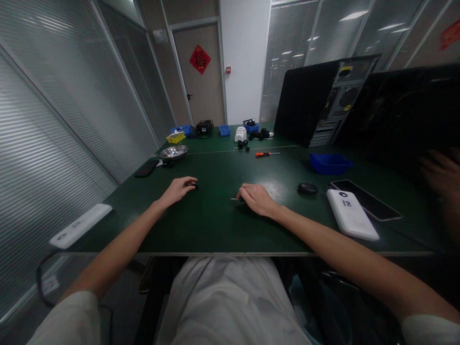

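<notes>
My left hand (178,190) is over the green table (212,225), its fingers curled round a small black part (194,186) that is mostly hidden. To the right, my right hand (256,197) rests low over the tabletop, closed on what looks like a screwdriver (234,199). Its thin metal shaft points left, towards the other hand, and the palm hides the handle. A gap of bare table lies between the two hands. Farther back lies an orange-handled screwdriver (263,154), touched by neither hand.
Right: a black mouse (307,189), white power bank (352,214), phone (381,206), blue tray (330,164), computer case (323,100) and another person's hand (442,170). Left: a metal bowl (174,152), dark phone (146,168) and white device (82,225). Black parts (260,135) lie behind.
</notes>
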Demonstrator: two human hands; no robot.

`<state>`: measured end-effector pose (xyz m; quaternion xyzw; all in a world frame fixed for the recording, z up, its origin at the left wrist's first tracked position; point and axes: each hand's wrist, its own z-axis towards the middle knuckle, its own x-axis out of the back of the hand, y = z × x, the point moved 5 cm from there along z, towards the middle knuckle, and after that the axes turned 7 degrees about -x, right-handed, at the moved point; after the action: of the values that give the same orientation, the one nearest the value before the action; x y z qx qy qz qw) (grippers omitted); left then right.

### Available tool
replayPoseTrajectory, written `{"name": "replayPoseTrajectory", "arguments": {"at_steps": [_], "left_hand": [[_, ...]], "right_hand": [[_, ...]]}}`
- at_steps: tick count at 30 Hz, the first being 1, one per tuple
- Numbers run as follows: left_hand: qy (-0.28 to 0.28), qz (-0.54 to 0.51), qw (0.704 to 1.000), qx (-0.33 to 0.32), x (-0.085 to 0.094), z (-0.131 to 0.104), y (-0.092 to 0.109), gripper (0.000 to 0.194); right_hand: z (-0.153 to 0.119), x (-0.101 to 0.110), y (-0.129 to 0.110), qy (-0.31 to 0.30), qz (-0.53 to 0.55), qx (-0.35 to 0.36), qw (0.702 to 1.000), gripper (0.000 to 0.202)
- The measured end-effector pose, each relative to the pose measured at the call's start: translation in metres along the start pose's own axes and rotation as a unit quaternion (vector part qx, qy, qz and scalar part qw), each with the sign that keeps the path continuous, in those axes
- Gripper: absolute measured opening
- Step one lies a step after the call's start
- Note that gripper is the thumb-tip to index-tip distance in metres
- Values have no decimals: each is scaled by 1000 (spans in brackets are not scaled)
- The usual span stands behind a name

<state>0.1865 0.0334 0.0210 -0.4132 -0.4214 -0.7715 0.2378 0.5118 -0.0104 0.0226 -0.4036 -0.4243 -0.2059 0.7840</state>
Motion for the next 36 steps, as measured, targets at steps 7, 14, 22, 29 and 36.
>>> {"name": "replayPoseTrajectory", "arguments": {"at_steps": [7, 14, 22, 29, 36], "left_hand": [[120, 234, 945, 193, 98, -72, -127, 32], [160, 261, 908, 287, 120, -97, -149, 29], [149, 281, 904, 285, 117, -94, -151, 31], [122, 308, 900, 283, 115, -92, -156, 34], [73, 359, 884, 289, 110, -85, -143, 40]], "right_hand": [[0, 0, 0, -9, 2, 1, 1000, 51], [0, -1, 1, -8, -5, -2, 1000, 49], [1, -2, 3, -13, -6, -2, 1000, 49], [0, 0, 1, -9, -2, 3, 1000, 49], [0, 0, 0, -14, 1, 4, 1000, 50]]}}
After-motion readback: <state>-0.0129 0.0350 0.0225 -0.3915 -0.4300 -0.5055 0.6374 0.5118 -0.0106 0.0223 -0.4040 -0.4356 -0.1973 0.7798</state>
